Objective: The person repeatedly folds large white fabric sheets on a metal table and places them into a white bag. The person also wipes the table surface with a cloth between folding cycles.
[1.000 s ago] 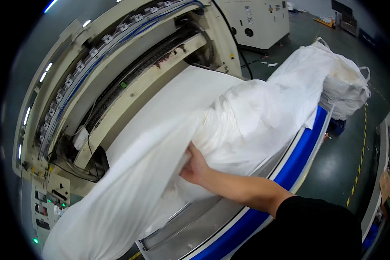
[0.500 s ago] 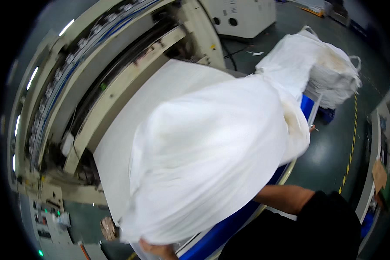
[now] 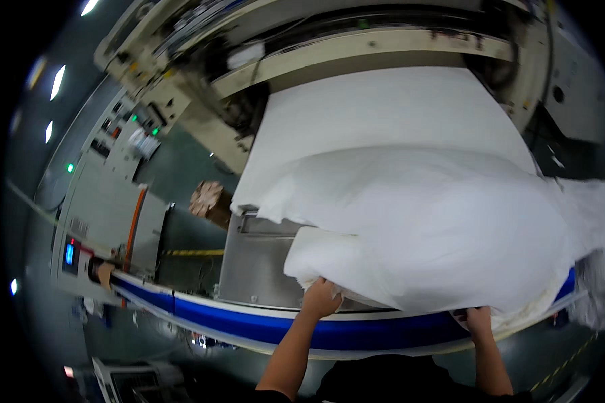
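A large white fabric sheet (image 3: 450,208) billows over the near part of the machine's bed, puffed up in the middle. My left hand (image 3: 321,297) is closed on its near left edge, where a folded corner hangs over the grey metal plate. Farther right, my right hand (image 3: 478,319) grips the near edge above the blue front rail (image 3: 383,334); some of its fingers are hidden by the cloth. Beyond the billow, the same white material lies flat and runs up to the machine (image 3: 383,50).
A bare grey metal plate (image 3: 259,269) shows left of the cloth. At the left stand a control cabinet (image 3: 101,215) and a brown bundle (image 3: 210,198) on the floor. Plastic-wrapped material (image 3: 595,285) sits at the right end of the rail.
The view has swung left, bringing the machine across the top. The cloth's left edge has drawn back, baring the metal plate. My right hand, hidden before, now shows at the near edge.
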A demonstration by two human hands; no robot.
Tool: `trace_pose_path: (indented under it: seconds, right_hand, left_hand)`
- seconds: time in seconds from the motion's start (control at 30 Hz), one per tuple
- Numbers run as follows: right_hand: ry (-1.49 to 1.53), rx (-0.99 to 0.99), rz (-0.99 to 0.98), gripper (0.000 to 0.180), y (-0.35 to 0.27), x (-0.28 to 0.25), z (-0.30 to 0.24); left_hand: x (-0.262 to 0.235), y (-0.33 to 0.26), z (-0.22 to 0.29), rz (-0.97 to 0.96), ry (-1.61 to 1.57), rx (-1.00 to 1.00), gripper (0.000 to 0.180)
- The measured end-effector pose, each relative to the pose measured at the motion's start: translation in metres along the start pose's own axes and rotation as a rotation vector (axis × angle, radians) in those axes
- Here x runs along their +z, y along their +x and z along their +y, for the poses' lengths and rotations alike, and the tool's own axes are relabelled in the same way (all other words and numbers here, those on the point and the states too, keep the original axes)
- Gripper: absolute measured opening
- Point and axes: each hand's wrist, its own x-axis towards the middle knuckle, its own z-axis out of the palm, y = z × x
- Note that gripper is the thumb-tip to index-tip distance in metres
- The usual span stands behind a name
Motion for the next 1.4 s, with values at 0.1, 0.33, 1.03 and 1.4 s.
trace_pose_path:
  seconds: [0.1, 0.33, 1.03, 1.4]
  right_hand:
    - [-0.285, -0.392, 0.047, 0.034, -0.007, 0.003, -0.002]
    - [-1.010, -1.065, 0.283, 0.059, 0.017, 0.096, -0.021]
    - [-1.080, -0.887, 0.396, 0.073, 0.052, 0.092, 0.032]
    - [-0.832, -1.053, 0.211, 0.050, 0.008, 0.118, -0.034]
  left_hand:
    - [-0.010, 0.007, -0.044, 0.163, -0.063, -0.120, 0.022]
    - [-0.044, 0.068, -0.145, 0.329, 0.058, -0.293, 0.020]
    - [-0.076, 0.268, -0.275, -0.129, 0.703, -0.150, 0.040]
    - [-0.165, 0.258, -0.247, 0.077, 0.649, 0.233, 0.029]
